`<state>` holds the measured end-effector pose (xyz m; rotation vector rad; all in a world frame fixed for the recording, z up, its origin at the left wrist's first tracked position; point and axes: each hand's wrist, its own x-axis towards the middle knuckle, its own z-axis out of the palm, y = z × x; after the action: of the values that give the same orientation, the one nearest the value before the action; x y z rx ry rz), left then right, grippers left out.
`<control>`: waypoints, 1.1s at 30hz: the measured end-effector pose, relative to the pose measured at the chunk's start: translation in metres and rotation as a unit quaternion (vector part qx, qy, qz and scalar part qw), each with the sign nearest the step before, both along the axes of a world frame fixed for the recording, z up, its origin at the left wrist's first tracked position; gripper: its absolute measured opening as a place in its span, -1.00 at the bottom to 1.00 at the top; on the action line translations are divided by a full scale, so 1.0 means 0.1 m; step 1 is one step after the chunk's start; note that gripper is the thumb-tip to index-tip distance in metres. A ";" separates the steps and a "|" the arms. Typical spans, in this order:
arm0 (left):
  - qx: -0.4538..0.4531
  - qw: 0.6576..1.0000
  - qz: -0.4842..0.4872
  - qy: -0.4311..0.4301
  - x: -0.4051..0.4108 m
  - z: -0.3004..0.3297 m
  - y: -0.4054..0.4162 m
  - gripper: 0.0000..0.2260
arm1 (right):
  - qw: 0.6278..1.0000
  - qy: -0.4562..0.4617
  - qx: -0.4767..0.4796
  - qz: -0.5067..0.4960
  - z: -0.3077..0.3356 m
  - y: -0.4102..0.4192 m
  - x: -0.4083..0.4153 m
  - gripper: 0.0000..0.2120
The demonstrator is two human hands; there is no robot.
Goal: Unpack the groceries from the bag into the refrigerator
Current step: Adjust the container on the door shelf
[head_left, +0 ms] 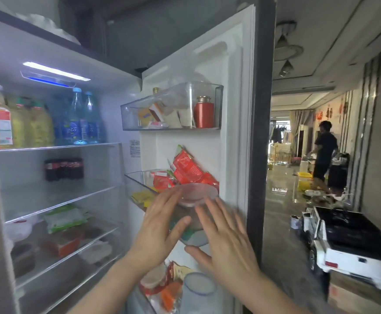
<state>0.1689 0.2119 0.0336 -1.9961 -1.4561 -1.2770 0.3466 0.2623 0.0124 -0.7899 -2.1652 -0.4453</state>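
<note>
The refrigerator stands open, with its door point(232, 91) swung out to the right. In the middle door bin point(139, 177) stands a jar with a pink see-through lid point(197, 193), in front of red snack packets point(185, 168). My left hand point(160, 225) is at the jar's left side, fingers spread, thumb against its front. My right hand point(225, 241) is flat and spread at the jar's right side, thumb under it. Neither hand closes around it. The grocery bag is out of view.
The upper door bin point(130, 116) holds boxes and a red canister point(204, 114). The lowest bin holds packets and a lidded clear cup point(198, 288). Shelves carry water bottles point(80, 123), cola point(63, 168) and a green packet point(63, 217). A white toy car point(343, 241) and a person point(325, 150) are at right.
</note>
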 end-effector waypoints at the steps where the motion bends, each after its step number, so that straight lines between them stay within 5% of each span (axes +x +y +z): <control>1: -0.013 1.000 0.019 -0.002 -0.05 0.01 0.12 -0.43 | 1.000 0.004 -0.015 -0.008 0.01 0.06 0.03 -0.23; 7: -0.066 0.988 0.118 0.071 -0.25 -0.03 0.65 -0.33 | 0.998 0.038 -0.045 -0.002 0.07 0.36 0.22 -0.26; 14: -0.031 0.990 0.109 0.090 -0.06 -0.08 1.03 -0.47 | 0.996 0.047 -0.066 0.043 0.04 0.85 0.50 -0.31; 33: -0.067 0.985 0.121 0.100 0.49 -0.05 1.78 -0.38 | 0.981 0.076 -0.176 0.037 0.05 1.92 0.90 -0.13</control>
<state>0.2180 0.3904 0.0290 -1.8933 -1.6600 -0.8730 0.4367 0.4545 0.0170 -0.8991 -2.1477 0.0407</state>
